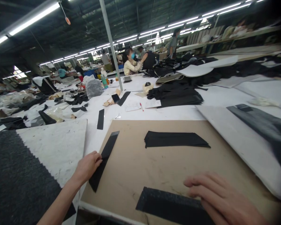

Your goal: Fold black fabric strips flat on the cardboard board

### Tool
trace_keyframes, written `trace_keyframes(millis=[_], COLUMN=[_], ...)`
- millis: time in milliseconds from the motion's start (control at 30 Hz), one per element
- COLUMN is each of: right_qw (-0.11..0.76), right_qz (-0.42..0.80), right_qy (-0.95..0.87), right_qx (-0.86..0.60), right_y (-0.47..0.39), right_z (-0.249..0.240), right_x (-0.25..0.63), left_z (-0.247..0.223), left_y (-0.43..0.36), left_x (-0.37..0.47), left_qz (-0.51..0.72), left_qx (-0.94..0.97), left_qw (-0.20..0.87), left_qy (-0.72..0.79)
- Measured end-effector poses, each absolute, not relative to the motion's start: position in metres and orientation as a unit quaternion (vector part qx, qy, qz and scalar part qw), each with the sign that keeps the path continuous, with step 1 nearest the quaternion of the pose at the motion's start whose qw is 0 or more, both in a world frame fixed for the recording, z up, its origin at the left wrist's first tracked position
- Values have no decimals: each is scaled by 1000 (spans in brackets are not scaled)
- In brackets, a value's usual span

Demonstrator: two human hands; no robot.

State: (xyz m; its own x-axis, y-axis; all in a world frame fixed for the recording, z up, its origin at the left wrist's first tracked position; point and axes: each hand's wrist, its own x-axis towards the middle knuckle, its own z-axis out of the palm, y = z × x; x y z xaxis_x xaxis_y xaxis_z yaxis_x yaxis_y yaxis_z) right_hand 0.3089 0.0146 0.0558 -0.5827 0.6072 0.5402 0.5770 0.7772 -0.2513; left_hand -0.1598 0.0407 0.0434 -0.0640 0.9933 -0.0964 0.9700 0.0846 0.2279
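Observation:
On the tan board (128, 165) lie dark fabric strips. My left hand (90, 164) has its fingers curled together at the left edge of a narrow black fabric strip (106, 156), pinching it there. My right hand (216, 195), slightly blurred, is over the right part of a wider black strip (168, 203) near the board's front edge. Its fingers are stretched out with nothing between them, and it hides part of that strip. Farther back on the board rests a stack of black fabric strips (176, 139), a little fanned at its right end.
A pale board (243, 147) with dark fabric stands at right; another (72, 137) lies left under dark grey cloth (18, 178). Beyond are a metal pole (111, 43), a phone (115, 98), a red pen (141, 107) and black fabric piles (178, 95). A masked co-worker (132, 64) handles dark material.

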Motion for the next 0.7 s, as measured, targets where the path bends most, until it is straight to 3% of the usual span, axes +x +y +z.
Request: trace_keyframes(millis=[167,300,433,700], right_qw=[250,178,122,112], right_qz=[84,140,118,75], right_qy=[-919,-946,-971,-951], right_qx=[-292,-233,-167,-279], right_y=[42,67,104,163], right_z=[82,78,64,29], right_x=[237,176,107,24], left_z=[47,46,50,60], left_y=[46,48,44,31], left_x=[-170,-185,-189,-176], left_qz=[91,147,195,225], left_qx=[663,649,663,703], left_qw=[143,194,223,214], left_qy=[729,721,687,640])
